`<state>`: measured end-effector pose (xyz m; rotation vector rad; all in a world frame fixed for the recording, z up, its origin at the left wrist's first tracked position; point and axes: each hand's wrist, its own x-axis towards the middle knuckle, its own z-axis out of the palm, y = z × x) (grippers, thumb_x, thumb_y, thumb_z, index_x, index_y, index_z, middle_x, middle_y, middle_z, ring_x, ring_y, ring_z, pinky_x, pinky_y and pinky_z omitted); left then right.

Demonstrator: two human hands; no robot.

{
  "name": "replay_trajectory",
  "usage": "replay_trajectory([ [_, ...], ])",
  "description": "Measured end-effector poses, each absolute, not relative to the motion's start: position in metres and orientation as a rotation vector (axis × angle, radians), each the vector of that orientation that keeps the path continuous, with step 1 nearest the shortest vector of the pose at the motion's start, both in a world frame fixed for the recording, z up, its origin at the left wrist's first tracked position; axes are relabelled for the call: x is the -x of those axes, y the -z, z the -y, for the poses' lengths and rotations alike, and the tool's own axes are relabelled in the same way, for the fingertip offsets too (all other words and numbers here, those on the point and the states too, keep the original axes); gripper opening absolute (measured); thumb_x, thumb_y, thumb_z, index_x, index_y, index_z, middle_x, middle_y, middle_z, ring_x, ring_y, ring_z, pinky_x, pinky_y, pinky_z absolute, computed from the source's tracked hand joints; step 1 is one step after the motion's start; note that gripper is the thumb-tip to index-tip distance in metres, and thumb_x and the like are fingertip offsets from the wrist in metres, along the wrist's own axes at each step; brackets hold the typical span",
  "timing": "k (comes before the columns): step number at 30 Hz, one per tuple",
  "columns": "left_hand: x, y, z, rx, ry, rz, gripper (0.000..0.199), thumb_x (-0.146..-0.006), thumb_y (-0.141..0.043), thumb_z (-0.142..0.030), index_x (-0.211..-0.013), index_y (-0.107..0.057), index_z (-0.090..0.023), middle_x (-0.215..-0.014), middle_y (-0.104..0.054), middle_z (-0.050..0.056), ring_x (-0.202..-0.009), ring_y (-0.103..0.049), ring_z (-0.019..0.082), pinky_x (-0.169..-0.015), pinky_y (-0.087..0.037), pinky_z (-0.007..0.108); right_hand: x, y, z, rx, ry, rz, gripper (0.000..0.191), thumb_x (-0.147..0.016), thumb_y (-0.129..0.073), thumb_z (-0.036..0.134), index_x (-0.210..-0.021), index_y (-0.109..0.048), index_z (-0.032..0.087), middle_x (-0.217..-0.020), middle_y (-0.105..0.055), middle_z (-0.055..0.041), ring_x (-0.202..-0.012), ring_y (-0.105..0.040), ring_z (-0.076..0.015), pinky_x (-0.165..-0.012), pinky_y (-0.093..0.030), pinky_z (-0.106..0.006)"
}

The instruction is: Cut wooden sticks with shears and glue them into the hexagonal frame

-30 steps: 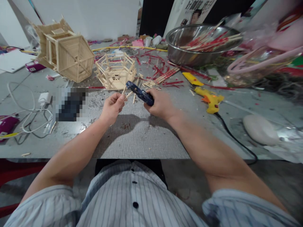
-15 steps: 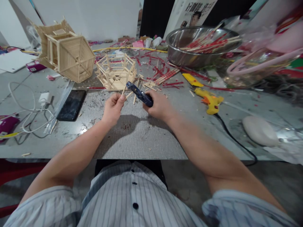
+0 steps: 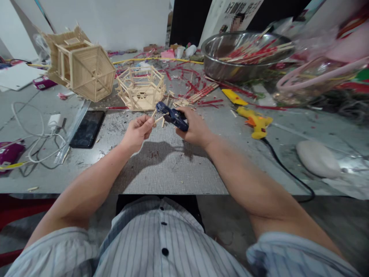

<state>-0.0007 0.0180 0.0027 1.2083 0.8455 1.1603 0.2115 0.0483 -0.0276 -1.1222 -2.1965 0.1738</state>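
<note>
L hand (image 3: 140,131) is pinching thin pale wooden sticks (image 3: 159,119), fingertips closed; R hand (image 3: 192,127) is gripping dark-blue handheld cutter (image 3: 173,116), fingers curled, its tip near sticks, w/ open pale stick frame (image 3: 141,90) standing just behind.

Nine o'clock: purple thing (image 3: 10,154), cut by left edge, kind unclear. Eight: red seat (image 3: 17,215), cut off, partly under surface (image 3: 173,173). One: poster (image 3: 220,19), top cropped, face pixelated. Left grip (image 3: 140,131) covers ends of sticks (image 3: 160,119); right grip (image 3: 193,125) partly hides tool (image 3: 175,117).
</note>
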Motion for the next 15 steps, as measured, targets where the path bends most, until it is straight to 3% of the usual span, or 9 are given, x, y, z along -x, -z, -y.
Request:
replay_trajectory([
  [7, 0.0003, -0.0065, -0.0150, -1.093, -1.065, -0.845, 0.032, -0.081, -0.068, -0.031, -0.060, -0.051, -0.014, -0.046, -0.028, -0.009, -0.039, -0.019, 0.001, -0.039, -0.014, 0.015, -0.2146, 0.0329, -0.0523, 1.038, -0.121, 2.181, 0.061, -0.065, -0.055, 0.024, -0.125, -0.043, 0.025, -0.118, -0.060, -0.0113, -0.104, -0.060, -0.0310, -0.091, -0.048, -0.050],
  [15, 0.0020, -0.0014, -0.0155, -1.192, -1.023, -0.752, 0.040, -0.069, -0.076, -0.046, -0.060, -0.053, -0.015, -0.043, -0.027, -0.010, -0.039, -0.017, 0.001, -0.039, -0.012, 0.017, -0.2153, 0.0275, -0.0504, 0.952, -0.137, 2.233, 0.064, -0.065, -0.053, 0.021, -0.128, -0.042, 0.024, -0.121, -0.059, -0.0113, -0.111, -0.058, -0.0301, -0.095, -0.047, -0.047],
])
